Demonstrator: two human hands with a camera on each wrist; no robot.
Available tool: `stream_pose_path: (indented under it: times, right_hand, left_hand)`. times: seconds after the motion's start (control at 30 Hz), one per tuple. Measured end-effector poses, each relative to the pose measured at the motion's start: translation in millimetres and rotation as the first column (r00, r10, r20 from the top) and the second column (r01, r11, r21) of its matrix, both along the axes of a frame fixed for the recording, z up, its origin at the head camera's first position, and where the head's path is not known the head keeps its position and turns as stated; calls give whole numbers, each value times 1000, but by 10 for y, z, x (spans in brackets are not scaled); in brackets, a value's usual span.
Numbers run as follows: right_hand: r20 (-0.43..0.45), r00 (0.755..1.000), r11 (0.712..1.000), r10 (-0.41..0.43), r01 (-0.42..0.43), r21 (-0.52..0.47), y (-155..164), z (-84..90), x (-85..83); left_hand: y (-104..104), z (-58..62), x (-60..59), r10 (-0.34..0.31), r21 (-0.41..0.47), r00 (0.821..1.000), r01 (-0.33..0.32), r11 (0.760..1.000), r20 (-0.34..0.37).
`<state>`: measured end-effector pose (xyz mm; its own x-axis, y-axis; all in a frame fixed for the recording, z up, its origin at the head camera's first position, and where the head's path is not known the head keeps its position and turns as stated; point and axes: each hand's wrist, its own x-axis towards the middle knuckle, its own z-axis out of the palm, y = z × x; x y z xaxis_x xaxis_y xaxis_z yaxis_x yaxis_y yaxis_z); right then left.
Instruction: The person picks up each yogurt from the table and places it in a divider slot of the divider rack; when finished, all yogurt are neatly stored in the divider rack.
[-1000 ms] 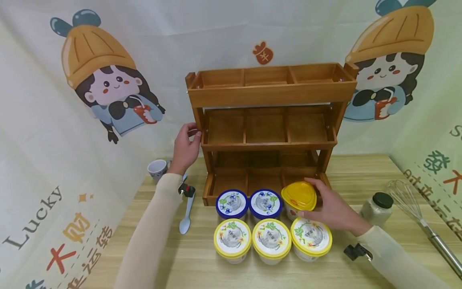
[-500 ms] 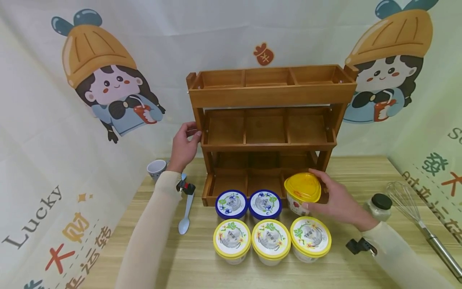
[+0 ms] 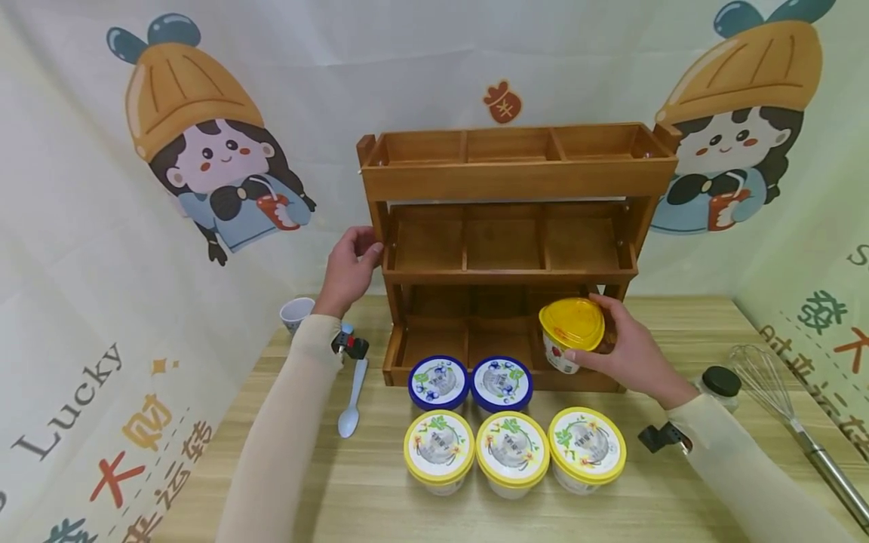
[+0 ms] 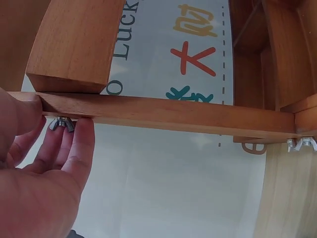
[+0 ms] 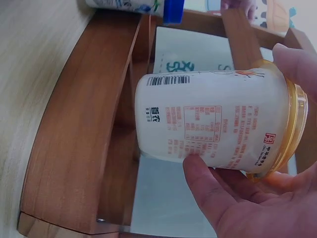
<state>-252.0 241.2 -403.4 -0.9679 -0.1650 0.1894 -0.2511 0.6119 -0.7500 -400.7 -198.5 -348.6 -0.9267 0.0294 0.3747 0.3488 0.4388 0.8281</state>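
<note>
A three-tier wooden rack (image 3: 516, 181) stands at the back of the table. My left hand (image 3: 348, 273) grips its left upright; in the left wrist view the thumb and fingers (image 4: 64, 148) pinch the wooden side bar (image 4: 163, 113). My right hand (image 3: 627, 351) holds a white cup with an orange-yellow lid (image 3: 572, 330) lifted in front of the bottom tier's right compartment; the right wrist view shows the cup's printed side (image 5: 213, 124) between thumb and fingers. Two blue-lidded cups (image 3: 437, 381) (image 3: 501, 381) and three yellow-lidded cups (image 3: 512, 449) sit in front of the rack.
A small patterned cup (image 3: 296, 312) and a pale spoon (image 3: 351, 411) lie left of the rack. A black-capped jar (image 3: 718, 385) and a metal whisk (image 3: 781, 396) are at the right. Printed cloth (image 3: 136, 226) hangs behind and to both sides.
My right hand has lifted the orange-lidded cup off the table, up and back toward the rack's bottom tier. The left hand stays on the rack's upright.
</note>
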Motion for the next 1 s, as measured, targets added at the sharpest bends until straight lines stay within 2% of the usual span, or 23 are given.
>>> stream_pose_path:
  times: [0.23, 0.6, 1.0]
  right_hand:
    - [46, 999, 999, -26, 27, -24, 25, -73, -125]
    - [42, 996, 994, -79, 76, 74, 22, -314, -267]
    - [86, 993, 992, -76, 67, 102, 26, -335, -268]
  left_hand:
    - [-2, -6, -4, 4, -11, 1000, -4, 1000, 9]
    - [4, -9, -18, -5, -16, 1000, 5, 1000, 12]
    - [23, 8, -8, 11, -41, 1000, -11, 999, -3]
